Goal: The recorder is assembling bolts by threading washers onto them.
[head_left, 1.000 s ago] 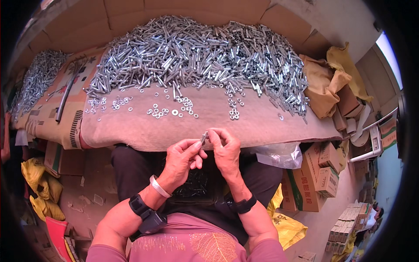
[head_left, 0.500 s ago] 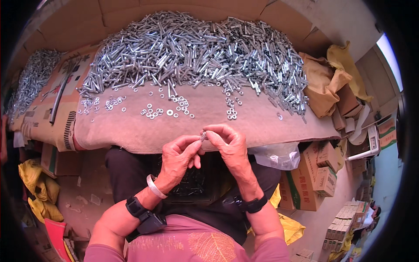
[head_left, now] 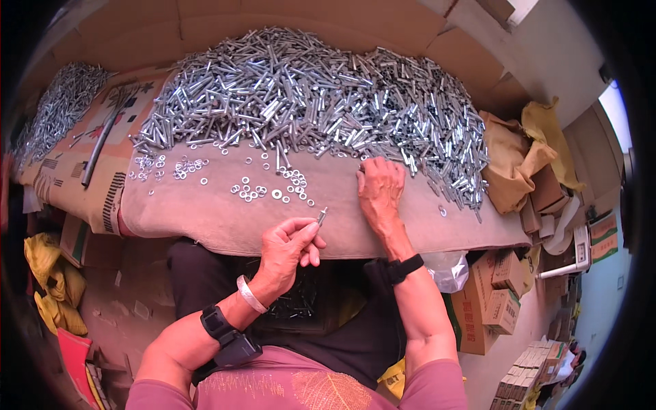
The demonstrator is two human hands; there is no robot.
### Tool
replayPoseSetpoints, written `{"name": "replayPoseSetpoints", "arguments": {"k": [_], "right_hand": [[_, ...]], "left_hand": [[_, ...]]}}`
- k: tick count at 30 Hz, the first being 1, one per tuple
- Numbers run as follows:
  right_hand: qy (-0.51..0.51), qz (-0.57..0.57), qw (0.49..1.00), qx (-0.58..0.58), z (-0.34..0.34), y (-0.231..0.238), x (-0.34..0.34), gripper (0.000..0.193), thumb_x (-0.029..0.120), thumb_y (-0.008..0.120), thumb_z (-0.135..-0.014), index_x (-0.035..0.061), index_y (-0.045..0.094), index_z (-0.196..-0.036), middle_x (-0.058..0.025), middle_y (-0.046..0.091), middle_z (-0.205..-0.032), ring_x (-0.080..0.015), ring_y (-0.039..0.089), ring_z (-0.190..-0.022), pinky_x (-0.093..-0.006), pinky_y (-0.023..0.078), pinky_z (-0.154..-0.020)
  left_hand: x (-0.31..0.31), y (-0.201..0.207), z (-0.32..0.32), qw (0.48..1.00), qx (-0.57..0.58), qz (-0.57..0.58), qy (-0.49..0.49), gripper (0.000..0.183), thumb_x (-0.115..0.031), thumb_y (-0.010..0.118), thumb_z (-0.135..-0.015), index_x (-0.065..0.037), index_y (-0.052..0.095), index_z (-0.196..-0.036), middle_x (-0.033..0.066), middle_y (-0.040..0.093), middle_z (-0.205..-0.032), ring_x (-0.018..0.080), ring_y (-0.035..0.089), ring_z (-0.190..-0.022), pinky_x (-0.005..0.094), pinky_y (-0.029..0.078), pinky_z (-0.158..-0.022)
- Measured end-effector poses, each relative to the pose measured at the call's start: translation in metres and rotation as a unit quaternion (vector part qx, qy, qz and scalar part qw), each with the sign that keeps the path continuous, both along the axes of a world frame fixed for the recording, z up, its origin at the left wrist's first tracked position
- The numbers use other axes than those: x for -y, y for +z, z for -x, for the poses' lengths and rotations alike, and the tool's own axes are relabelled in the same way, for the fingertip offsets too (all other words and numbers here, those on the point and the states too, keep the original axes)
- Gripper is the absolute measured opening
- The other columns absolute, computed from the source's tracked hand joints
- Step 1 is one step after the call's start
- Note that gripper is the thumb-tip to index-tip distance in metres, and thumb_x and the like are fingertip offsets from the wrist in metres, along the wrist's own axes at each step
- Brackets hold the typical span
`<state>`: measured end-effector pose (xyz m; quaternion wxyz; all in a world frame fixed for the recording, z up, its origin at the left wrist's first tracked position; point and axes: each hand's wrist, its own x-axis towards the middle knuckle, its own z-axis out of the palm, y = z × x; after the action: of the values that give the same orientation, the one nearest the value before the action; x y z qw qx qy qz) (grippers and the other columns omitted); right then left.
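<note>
My left hand (head_left: 292,244) pinches a small metal bolt (head_left: 322,216) between thumb and fingers, its thin end pointing up, near the front edge of the cloth-covered table (head_left: 225,222). My right hand (head_left: 381,188) is stretched forward to the front edge of the big metal heap. Its fingers curl down over the spot, so whatever lies under the fingertips is hidden. Silver washers (head_left: 295,182) are scattered on the cloth left of my right hand. Behind them rises a large heap of metal bolts and sleeves (head_left: 287,89).
A smaller heap of long metal pieces (head_left: 61,109) and a metal rod (head_left: 101,147) lie at the left. Cardboard walls (head_left: 239,17) back the heap. At right are a tan sack (head_left: 509,164), cartons (head_left: 478,307) and a clear plastic bag (head_left: 449,270). A dark container of metal parts (head_left: 294,301) sits between my legs.
My right hand has parted from my left and reached forward to the heap's front edge. The left hand stays low, still holding the bolt. The view has shifted slightly.
</note>
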<state>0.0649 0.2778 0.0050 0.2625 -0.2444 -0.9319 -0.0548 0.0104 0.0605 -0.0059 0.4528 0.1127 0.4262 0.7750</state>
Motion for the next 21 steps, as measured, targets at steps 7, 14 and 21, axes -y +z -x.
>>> {"name": "replayPoseSetpoints", "arguments": {"k": [7, 14, 21], "right_hand": [[0.011, -0.058, 0.998, -0.025, 0.012, -0.01, -0.003, 0.004, 0.008, 0.059, -0.08, 0.0078, 0.061, -0.083, -0.0086, 0.058, -0.087, -0.0266, 0.056, -0.091, -0.0473, 0.035, -0.098], [-0.014, -0.062, 0.998, -0.025, 0.01, -0.011, -0.015, 0.005, 0.012, 0.063, -0.079, 0.0082, 0.061, -0.083, -0.0078, 0.057, -0.086, -0.026, 0.056, -0.089, -0.0469, 0.035, -0.097], [0.03, 0.298, 0.939, -0.169, -0.011, 0.019, 0.053, 0.01, 0.01, 0.063, -0.084, 0.0017, 0.065, -0.089, -0.0106, 0.067, -0.083, -0.0264, 0.064, -0.078, -0.0357, 0.049, -0.075]], "left_hand": [[0.004, -0.001, 0.004, 1.0, 0.016, 0.004, 0.003, 0.022, -0.014, 0.059, -0.094, 0.005, 0.058, -0.106, 0.0118, 0.065, -0.077, 0.0111, 0.058, -0.051, 0.0177, 0.039, -0.042], [0.006, 0.001, -0.002, 1.0, 0.013, -0.001, -0.006, 0.022, -0.014, 0.059, -0.094, 0.005, 0.058, -0.105, 0.0118, 0.065, -0.077, 0.0115, 0.058, -0.051, 0.0179, 0.039, -0.042], [0.016, 0.001, -0.001, 1.0, 0.02, -0.009, 0.003, 0.021, -0.014, 0.059, -0.094, 0.005, 0.059, -0.103, 0.0125, 0.065, -0.077, 0.0119, 0.058, -0.051, 0.0179, 0.039, -0.042]]}}
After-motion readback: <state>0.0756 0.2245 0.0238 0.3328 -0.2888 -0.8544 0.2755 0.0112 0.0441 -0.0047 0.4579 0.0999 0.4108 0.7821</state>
